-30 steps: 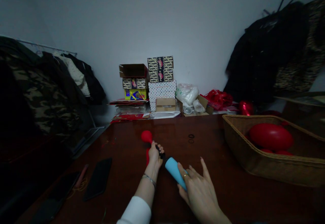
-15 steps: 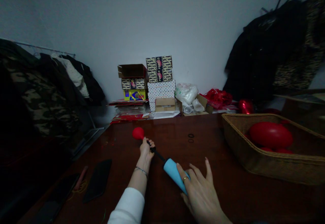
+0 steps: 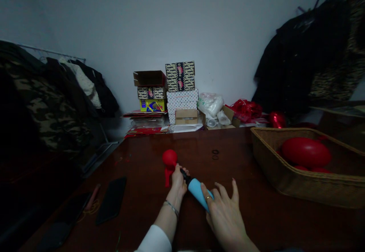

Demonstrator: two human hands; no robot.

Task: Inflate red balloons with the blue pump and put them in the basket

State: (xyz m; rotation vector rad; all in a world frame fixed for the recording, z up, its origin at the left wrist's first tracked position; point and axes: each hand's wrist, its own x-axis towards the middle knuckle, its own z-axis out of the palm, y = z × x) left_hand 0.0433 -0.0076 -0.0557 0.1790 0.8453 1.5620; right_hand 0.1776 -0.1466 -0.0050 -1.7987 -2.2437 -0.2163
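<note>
- Since the frame half a second ago, the left hand (image 3: 179,177) has come back toward the right hand (image 3: 226,214), bringing the red balloon (image 3: 169,157) with it.
- The dark rod that showed between the left hand and the blue barrel of the pump (image 3: 196,191) is now mostly out of sight, so the pump looks pushed together; I judge this the inward part of a pumping stroke.
- A red strip (image 3: 167,177), hidden in that frame, now shows below the balloon; whether the two are joined is unclear.
- The left hand is closed around the pump's dark end, with the balloon just beyond its fingertips; how the fingers pinch the balloon's neck cannot be made out.
- The right hand holds the blue barrel, one ringed finger along it and the other fingers spread; the underside of this grip is hidden.
- The balloon is over the middle of the table (image 3: 234,160), small and round.
- To the right, the wicker basket (image 3: 313,189) holds a large balloon (image 3: 306,152).
</note>
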